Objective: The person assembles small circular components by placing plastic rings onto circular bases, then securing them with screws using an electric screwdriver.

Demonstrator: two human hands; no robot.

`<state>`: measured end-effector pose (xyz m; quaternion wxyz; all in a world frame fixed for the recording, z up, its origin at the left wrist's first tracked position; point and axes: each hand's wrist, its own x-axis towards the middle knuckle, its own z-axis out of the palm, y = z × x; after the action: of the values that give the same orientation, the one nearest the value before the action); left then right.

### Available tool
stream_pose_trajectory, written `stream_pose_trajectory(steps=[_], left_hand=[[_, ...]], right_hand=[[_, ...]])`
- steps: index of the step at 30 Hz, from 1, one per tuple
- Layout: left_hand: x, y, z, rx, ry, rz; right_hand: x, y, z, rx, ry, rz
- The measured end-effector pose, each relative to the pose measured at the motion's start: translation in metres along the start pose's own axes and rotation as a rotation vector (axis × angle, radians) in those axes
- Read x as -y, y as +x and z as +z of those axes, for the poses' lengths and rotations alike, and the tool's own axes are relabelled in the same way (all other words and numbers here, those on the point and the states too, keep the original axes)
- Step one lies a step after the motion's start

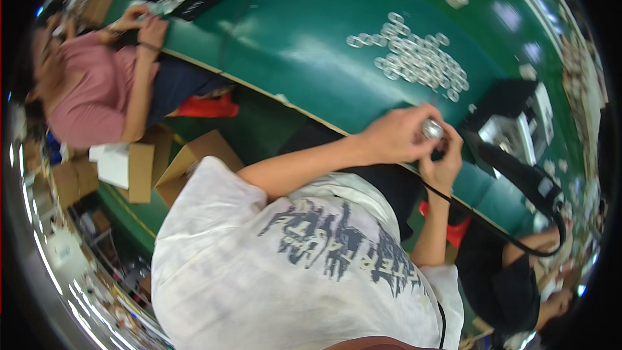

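Hands meet at centre right of the frame, just over the near edge of the green tabletop (pixel 304 32). Left hand (pixel 395 135) comes in from the white-shirted shoulder, its fingers curled tight around a small round silvery metal piece (pixel 432 129) that glints at the fingertips. Right hand (pixel 444 163) sits directly below, touching the left, its fingers bent up against the same piece from underneath, so both hands pinch it between them. Exactly how the right fingertips sit on it is hidden behind the left hand.

Up the tabletop, toward the upper right of the frame, lies a loose cluster of clear ring-shaped parts (pixel 418 58), well apart from the hands. At the right sits a black and grey machine (pixel 518 129), near the hands, with a black cable (pixel 492 223) trailing down toward the lower right.

Doing this well, I'd judge, means keeping the piece steady between both sets of fingertips, close over the tabletop so a slip drops it a short way, not to the floor.

Upper left, another person in a pink top (pixel 91 91) works at the same tabletop, hands together.
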<state>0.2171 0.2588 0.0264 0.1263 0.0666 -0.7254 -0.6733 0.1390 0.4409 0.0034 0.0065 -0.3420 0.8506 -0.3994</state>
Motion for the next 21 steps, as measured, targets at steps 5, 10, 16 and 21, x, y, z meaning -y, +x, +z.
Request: stream_pose_trajectory(steps=[5, 10, 16, 21], left_hand=[[0.002, 0.004, 0.002, 0.086, 0.003, -0.071], [0.006, 0.003, 0.009, 0.022, 0.024, -0.006], [0.003, 0.004, 0.010, 0.023, 0.040, -0.037], [0.003, 0.005, 0.007, 0.062, 0.047, -0.060]], right_hand=[[0.002, 0.004, 0.000, -0.052, 0.053, -0.035], [0.005, 0.005, -0.004, -0.060, 0.051, -0.073], [0.009, 0.007, -0.005, -0.076, 0.053, -0.091], [0.012, 0.008, -0.007, -0.054, 0.061, -0.080]])
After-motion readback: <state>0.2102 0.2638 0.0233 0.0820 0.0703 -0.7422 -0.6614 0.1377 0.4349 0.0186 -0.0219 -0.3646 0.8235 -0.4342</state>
